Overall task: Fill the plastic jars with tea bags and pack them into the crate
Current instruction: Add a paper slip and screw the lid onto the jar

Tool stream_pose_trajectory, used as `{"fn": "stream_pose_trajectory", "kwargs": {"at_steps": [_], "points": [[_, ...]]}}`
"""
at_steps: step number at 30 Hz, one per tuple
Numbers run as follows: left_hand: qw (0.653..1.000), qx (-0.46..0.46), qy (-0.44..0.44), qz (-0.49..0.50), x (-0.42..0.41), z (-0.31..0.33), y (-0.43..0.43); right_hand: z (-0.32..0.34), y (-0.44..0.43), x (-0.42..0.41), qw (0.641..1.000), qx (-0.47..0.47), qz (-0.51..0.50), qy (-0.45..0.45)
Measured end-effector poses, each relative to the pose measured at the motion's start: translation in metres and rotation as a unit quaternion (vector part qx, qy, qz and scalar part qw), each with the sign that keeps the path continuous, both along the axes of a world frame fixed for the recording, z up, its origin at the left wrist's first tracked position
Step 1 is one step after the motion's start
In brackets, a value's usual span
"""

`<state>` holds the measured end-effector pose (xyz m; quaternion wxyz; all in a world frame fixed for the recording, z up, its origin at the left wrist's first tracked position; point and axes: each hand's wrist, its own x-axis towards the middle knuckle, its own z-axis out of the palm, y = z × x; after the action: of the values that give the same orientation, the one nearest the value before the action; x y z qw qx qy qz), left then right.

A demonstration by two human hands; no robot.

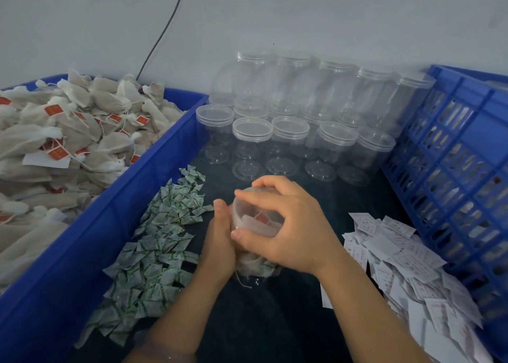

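In the middle, the left hand (220, 241) wraps round a full jar (257, 266). The right hand (291, 225) curls its fingers over the lid (248, 214). Tea bags (68, 142) fill the bin (110, 225) at 9 o'clock. Empty jars (297, 131) stand at 12. The crate (453, 170) is at 3.
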<state>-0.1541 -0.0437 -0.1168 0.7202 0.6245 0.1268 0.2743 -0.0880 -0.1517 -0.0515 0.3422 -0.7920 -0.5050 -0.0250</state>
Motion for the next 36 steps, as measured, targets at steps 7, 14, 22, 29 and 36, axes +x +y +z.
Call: {"fn": "stream_pose_trajectory", "kwargs": {"at_steps": [7,14,22,29,36], "points": [[0.959,0.175,0.066,-0.211,-0.008,-0.005,0.010,-0.001,-0.033,0.040,0.965,0.139,0.083,0.206],[0.969,0.226,0.059,-0.084,-0.005,-0.009,-0.003,-0.007,-0.034,0.050,0.955,0.161,0.064,0.239],[0.974,0.117,0.021,-0.195,-0.011,0.001,0.007,0.002,-0.034,0.046,0.940,0.184,0.136,0.255],[0.914,-0.123,0.006,-0.387,-0.009,-0.001,0.000,0.012,-0.040,0.045,0.921,0.170,0.193,0.292],[0.976,-0.030,0.002,-0.215,-0.009,-0.005,-0.002,0.005,-0.036,0.043,0.937,0.135,0.125,0.296]]}}
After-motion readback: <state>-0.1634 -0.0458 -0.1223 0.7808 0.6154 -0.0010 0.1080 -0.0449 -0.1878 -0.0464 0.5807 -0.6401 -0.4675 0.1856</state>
